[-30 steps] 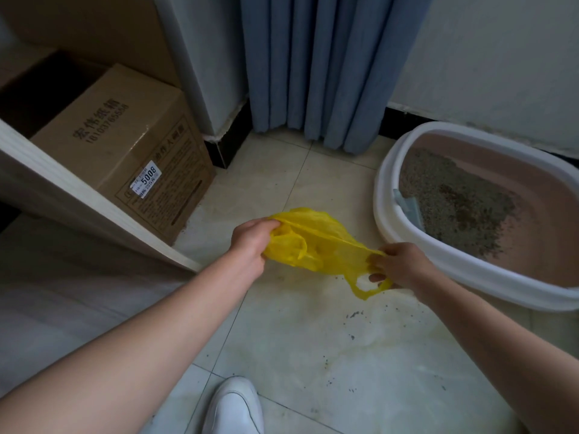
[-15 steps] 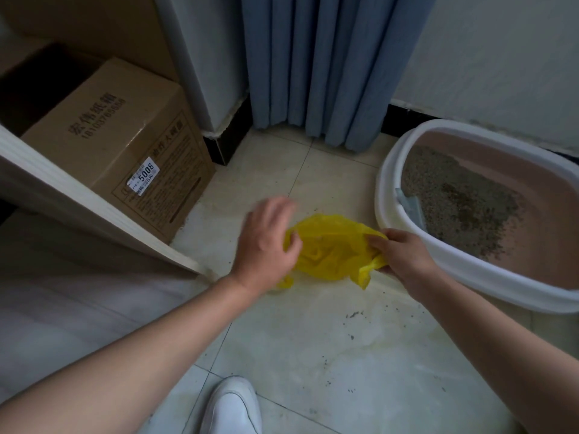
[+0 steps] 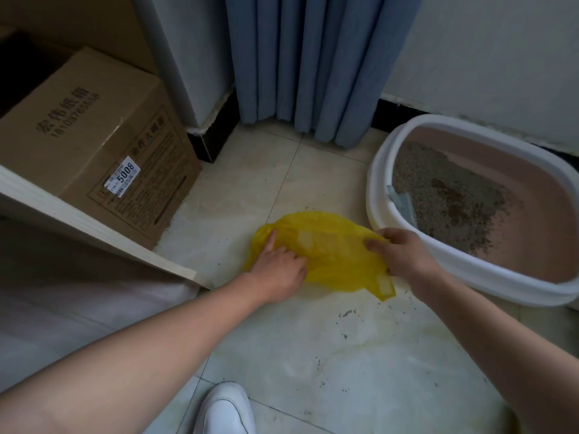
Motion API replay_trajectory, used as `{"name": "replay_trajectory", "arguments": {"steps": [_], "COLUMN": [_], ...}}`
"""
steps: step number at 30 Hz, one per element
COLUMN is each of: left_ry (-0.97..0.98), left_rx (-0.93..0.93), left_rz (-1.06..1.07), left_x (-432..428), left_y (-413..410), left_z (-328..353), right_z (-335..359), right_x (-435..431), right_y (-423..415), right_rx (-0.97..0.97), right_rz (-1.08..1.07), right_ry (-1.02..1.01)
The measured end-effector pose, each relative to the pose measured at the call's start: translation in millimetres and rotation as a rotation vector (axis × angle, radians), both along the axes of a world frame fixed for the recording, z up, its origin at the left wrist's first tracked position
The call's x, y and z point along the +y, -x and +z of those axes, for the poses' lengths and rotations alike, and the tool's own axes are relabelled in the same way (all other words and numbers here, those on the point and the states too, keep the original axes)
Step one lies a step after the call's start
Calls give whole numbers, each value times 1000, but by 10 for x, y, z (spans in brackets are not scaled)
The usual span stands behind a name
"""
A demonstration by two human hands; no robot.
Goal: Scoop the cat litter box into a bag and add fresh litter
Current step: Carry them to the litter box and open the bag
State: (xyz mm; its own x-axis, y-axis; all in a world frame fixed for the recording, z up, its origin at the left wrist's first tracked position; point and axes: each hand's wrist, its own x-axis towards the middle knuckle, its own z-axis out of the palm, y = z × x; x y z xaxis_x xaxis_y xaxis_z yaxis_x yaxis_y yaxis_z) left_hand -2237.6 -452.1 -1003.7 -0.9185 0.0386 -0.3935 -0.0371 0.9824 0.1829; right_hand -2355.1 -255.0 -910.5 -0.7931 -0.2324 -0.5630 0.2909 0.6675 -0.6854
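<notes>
A yellow plastic bag [image 3: 329, 252] lies spread on the tiled floor between my hands. My left hand [image 3: 277, 267] presses on its left part with the index finger stretched out. My right hand [image 3: 402, 255] grips the bag's right edge, thumb on top. The litter box [image 3: 438, 270], white-rimmed with a pink inside, stands at the right and holds grey litter [image 3: 448, 195] with darker clumps. A grey scoop [image 3: 402, 205] leans inside its left wall.
A cardboard box [image 3: 103, 145] sits at the left behind a slanted wooden board [image 3: 94, 227]. Blue curtains [image 3: 313, 64] hang at the back. Litter grains are scattered on the tiles [image 3: 344, 321]. My white shoe [image 3: 224, 408] shows at the bottom.
The bag went from being held in the air to lying flattened on the floor. My left hand let go of its end and now presses down on it.
</notes>
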Motion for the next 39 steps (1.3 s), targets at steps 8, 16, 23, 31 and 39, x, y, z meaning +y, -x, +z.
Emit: {"name": "replay_trajectory", "arguments": {"steps": [8,16,23,31,39], "left_ry": [106,270,233,404,382], "left_rx": [-25,-24,76,-125,18], "left_rz": [137,21,-196,-29,-133], "left_x": [-97,139,40,-59,60], "left_y": [27,109,-101,-92,131], "left_z": [-27,204,156,95,272], "right_z": [-116,-151,-678,-756,-769], "right_x": [104,-302,-288,-237,-335], "right_y": [-184,-493,-340,-403,-322], "right_rx": [733,1116,839,555,1075], "right_rz": [518,938,909,1036,912], "right_ry": [-414,-214,-610,-938,-603]}}
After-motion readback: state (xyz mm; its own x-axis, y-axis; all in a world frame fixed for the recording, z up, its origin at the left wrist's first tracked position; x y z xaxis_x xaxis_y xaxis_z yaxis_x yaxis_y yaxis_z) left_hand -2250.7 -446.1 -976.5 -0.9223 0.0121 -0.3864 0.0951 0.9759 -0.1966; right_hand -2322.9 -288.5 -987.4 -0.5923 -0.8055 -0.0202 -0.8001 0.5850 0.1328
